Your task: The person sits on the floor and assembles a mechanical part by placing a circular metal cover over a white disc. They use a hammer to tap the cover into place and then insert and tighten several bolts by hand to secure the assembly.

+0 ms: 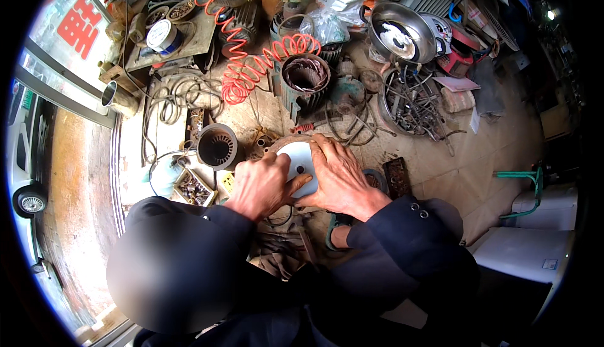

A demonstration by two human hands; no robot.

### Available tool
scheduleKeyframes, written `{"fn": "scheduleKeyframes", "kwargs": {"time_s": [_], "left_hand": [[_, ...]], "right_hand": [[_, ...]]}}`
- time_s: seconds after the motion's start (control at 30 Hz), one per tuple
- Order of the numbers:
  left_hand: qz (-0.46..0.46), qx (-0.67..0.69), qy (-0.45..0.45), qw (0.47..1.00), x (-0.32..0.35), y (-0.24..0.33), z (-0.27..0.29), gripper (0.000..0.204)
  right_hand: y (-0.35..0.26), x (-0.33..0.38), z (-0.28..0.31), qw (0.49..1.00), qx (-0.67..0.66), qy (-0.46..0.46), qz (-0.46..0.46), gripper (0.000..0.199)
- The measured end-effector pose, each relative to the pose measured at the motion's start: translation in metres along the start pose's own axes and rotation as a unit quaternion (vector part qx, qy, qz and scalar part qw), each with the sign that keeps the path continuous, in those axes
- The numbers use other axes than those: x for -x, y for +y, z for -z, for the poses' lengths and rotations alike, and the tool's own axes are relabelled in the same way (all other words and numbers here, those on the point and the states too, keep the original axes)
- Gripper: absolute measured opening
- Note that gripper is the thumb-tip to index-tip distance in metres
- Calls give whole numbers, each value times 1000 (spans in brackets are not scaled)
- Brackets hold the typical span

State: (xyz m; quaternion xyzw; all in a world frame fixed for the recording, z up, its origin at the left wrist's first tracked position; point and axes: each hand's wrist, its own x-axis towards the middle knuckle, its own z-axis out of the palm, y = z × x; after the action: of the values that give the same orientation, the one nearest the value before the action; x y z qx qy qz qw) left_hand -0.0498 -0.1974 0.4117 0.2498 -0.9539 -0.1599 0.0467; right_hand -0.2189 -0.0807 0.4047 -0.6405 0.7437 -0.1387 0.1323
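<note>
A pale, round disc [294,153] with a small dark centre hole lies between my hands, in front of a rusty brown curved rim [296,139]. My left hand [259,182] has its fingers curled at the disc's left side, thumb reaching across the face. From the other side my right hand [340,174] grips it, fingers over the far edge and thumb near its lower part. What lies under the disc is mostly hidden. Left of my left hand stands a dark motor stator [218,146] with a slotted bore. Just beyond is a red-handled tool [304,127].
A larger stator with windings [305,79] stands ahead, beside a coiled red air hose [242,86]. At right are a basin of metal parts [409,105], a steel pan [402,32] and a rusty tray [396,177]. A box of small parts [194,188] sits at left, near the doorway.
</note>
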Motion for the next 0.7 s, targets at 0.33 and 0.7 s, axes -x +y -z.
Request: {"fn": "scheduleKeyframes", "kwargs": {"time_s": [0.33,0.7], "left_hand": [[-148,-47,-31,987,-28,-17,-24,35],[-207,-43,-70,975,-33,-20,-26,18]], "right_hand": [[-7,7,-15,997,-15,73,-29,114],[10,3,-17,992,-105,68,18,107]]}}
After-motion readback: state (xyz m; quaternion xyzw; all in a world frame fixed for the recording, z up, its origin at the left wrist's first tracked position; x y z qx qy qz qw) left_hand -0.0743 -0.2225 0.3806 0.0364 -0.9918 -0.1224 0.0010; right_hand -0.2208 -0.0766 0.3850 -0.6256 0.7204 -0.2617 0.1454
